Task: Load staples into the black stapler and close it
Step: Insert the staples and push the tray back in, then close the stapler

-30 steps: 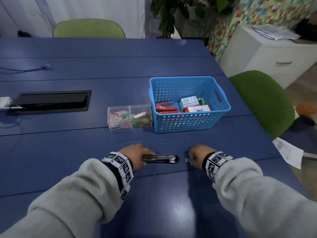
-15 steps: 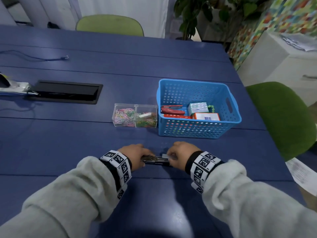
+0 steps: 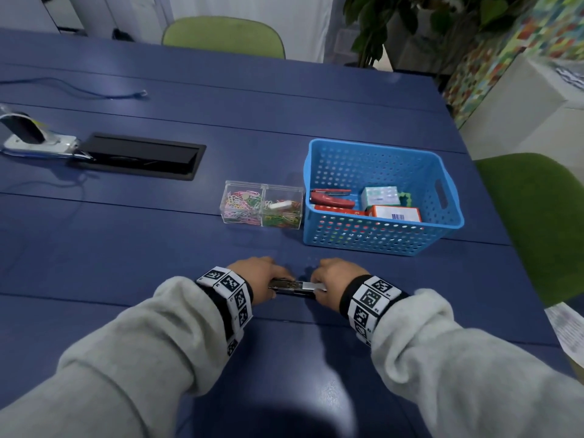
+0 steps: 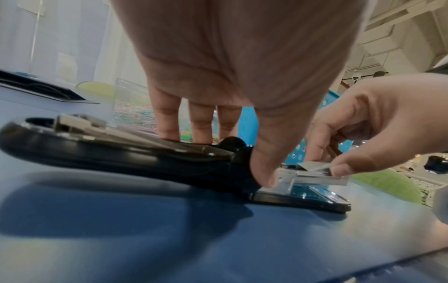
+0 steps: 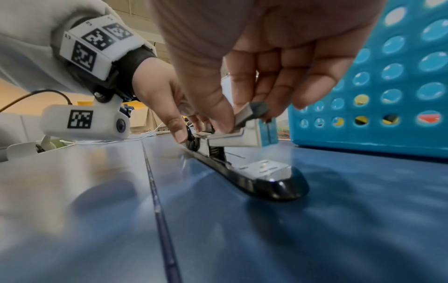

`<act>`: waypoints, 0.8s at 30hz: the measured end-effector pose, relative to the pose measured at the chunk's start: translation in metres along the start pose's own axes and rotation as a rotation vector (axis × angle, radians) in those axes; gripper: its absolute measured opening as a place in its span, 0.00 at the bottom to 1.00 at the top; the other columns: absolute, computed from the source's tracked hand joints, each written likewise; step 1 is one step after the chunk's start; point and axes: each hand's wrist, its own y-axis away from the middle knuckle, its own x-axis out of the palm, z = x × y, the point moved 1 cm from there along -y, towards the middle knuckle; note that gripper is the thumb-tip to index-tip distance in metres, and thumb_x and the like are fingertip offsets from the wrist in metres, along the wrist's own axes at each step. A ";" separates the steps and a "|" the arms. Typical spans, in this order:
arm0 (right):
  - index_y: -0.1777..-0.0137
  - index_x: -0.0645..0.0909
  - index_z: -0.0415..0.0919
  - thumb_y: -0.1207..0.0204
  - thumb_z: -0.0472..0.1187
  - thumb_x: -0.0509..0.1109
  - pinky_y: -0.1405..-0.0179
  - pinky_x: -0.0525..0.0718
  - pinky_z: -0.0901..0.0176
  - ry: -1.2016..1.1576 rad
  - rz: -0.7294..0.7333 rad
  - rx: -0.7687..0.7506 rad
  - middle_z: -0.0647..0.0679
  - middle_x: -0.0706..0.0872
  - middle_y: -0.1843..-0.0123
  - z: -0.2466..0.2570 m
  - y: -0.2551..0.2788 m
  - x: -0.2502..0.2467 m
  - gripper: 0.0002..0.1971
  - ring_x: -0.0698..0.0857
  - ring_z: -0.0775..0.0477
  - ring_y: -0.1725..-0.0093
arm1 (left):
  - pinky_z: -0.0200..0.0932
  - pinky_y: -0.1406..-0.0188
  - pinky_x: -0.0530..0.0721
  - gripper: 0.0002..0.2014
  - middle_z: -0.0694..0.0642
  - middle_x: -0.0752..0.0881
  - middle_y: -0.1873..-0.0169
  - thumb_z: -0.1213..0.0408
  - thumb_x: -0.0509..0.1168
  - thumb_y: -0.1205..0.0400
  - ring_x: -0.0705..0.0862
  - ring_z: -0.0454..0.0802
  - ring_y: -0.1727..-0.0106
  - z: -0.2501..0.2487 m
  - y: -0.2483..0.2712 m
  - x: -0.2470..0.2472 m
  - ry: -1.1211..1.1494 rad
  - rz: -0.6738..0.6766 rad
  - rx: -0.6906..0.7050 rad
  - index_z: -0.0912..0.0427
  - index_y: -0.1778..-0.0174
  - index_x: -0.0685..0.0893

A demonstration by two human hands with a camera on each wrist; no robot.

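Observation:
The black stapler (image 3: 292, 288) lies folded open flat on the blue table, cover (image 4: 109, 155) to the left, base (image 5: 266, 181) to the right. My left hand (image 3: 257, 276) pinches it at the hinge, thumb on the near side and fingers behind. My right hand (image 3: 333, 279) pinches a grey strip of staples (image 4: 312, 166) between thumb and fingers. The strip sits tilted on the metal magazine (image 4: 320, 180), its left end low and its right end raised. In the right wrist view the staple strip (image 5: 243, 114) rests on the channel (image 5: 232, 137).
A blue basket (image 3: 379, 241) stands just behind, holding a red stapler (image 3: 331, 199) and small boxes. A clear box of paper clips (image 3: 262, 205) is to its left. A black cable hatch (image 3: 139, 156) lies far left, a green chair (image 3: 537, 216) on the right.
My right hand has moved left from beside the stapler's tip and brought the staple strip onto the magazine. My left hand has kept its hold on the stapler.

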 end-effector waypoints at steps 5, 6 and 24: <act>0.40 0.83 0.38 0.23 0.43 0.63 0.42 0.80 0.49 -0.022 0.027 -0.002 0.39 0.81 0.40 0.000 -0.003 0.001 0.16 0.79 0.37 0.38 | 0.53 0.32 0.78 0.25 0.55 0.78 0.36 0.61 0.68 0.23 0.78 0.56 0.34 0.003 -0.001 0.001 0.010 0.004 -0.004 0.37 0.31 0.74; 0.41 0.84 0.39 0.23 0.43 0.63 0.42 0.80 0.49 -0.038 0.027 0.003 0.39 0.81 0.41 0.000 -0.003 0.002 0.15 0.79 0.37 0.38 | 0.52 0.33 0.78 0.25 0.55 0.78 0.36 0.61 0.68 0.23 0.78 0.56 0.34 0.004 -0.001 0.001 0.017 -0.002 -0.004 0.38 0.31 0.74; 0.49 0.80 0.51 0.26 0.48 0.70 0.42 0.83 0.53 -0.499 -0.080 0.280 0.50 0.83 0.55 -0.028 0.010 0.015 0.07 0.82 0.45 0.52 | 0.47 0.43 0.80 0.18 0.52 0.85 0.43 0.55 0.73 0.28 0.83 0.54 0.42 0.038 0.038 -0.018 0.021 -0.181 -0.223 0.48 0.42 0.81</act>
